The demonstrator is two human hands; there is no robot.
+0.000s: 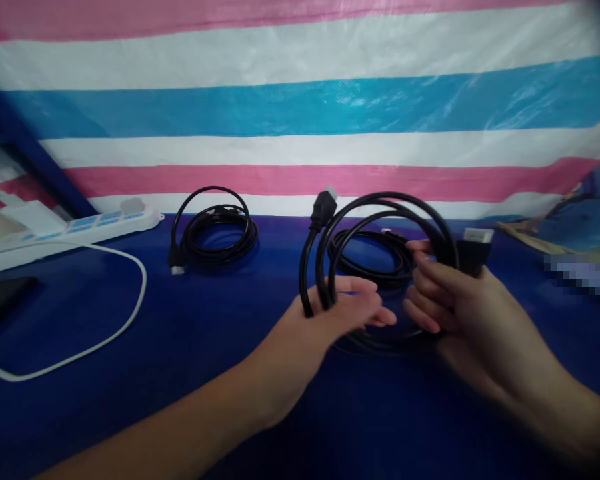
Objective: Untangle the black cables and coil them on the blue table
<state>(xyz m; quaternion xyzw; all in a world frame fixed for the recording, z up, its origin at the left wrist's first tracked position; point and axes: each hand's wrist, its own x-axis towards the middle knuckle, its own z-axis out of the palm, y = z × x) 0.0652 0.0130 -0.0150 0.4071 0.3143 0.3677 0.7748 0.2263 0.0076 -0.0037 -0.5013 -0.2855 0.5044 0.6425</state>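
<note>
One cable [321, 267], I see, loops upright: left fingers [354, 285] curled around its left side, right fingers [425, 315] gripping it beside a plug [474, 256].

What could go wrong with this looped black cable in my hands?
The pale-tipped black plug sticking up above your left hand might snag in the looped black cable. Those loops could also tangle with the coiled black cable lying behind them on the blue tabletop.

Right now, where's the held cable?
In the head view, the held cable is right of centre, between left hand and right hand, before another coil.
</note>
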